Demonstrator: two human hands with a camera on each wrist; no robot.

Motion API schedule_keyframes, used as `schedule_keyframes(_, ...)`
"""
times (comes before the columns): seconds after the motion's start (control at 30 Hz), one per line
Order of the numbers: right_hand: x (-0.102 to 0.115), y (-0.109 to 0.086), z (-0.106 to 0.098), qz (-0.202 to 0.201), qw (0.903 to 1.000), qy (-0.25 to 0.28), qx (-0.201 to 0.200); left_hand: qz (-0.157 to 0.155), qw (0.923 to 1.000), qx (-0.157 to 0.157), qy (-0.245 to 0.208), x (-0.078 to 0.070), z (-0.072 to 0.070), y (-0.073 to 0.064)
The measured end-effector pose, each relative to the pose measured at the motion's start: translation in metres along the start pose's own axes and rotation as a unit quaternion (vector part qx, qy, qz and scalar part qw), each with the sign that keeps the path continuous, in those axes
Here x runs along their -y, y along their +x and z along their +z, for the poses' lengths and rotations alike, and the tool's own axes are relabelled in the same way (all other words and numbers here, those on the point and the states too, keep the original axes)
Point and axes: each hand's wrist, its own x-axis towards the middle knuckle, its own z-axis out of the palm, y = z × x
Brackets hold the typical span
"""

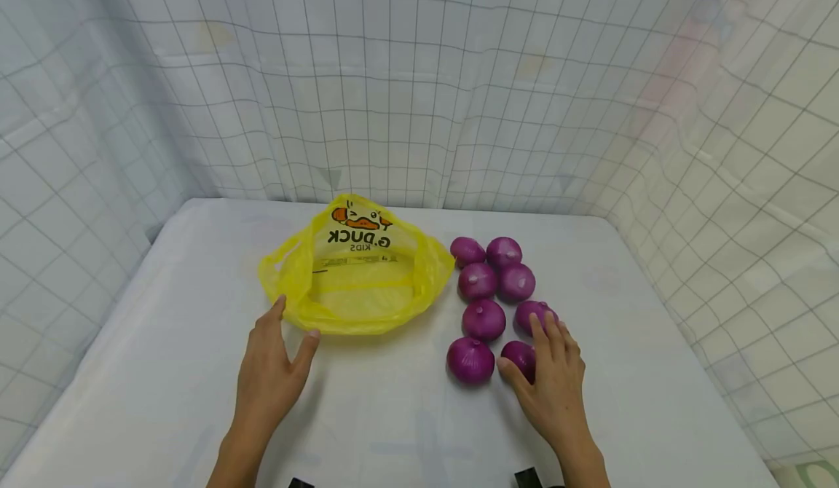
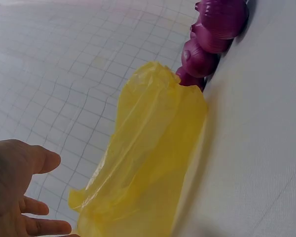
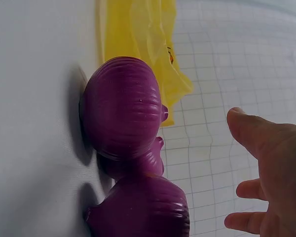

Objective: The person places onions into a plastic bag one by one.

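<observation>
Left hand spread beside the yellow G.Duck bag, the person apparently reaches for red onions right of it with a wide right hand, which should then curl around one.

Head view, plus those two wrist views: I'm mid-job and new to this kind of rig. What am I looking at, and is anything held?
There is no robot here, just a person's bare left hand and right hand. The head picture comes from a camera worn on the head, looking forward and down. Each wrist picture comes from a camera on that wrist, which makes the scene look tilted.

On the white surface sits an open yellow plastic bag with a duck print. To its right, eight purple onions lie grouped together.

The left hand is at the bag's near left edge; the right hand is over the nearest right-side onions. Neither appears to grip anything.
</observation>
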Motion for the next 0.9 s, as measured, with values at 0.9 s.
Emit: schedule_keyframes(0.9,-0.01,-0.009,-0.001,0.033,0.9992,-0.004,0.023,-0.062,0.994,0.032,-0.084,0.004,0.009,0.023)
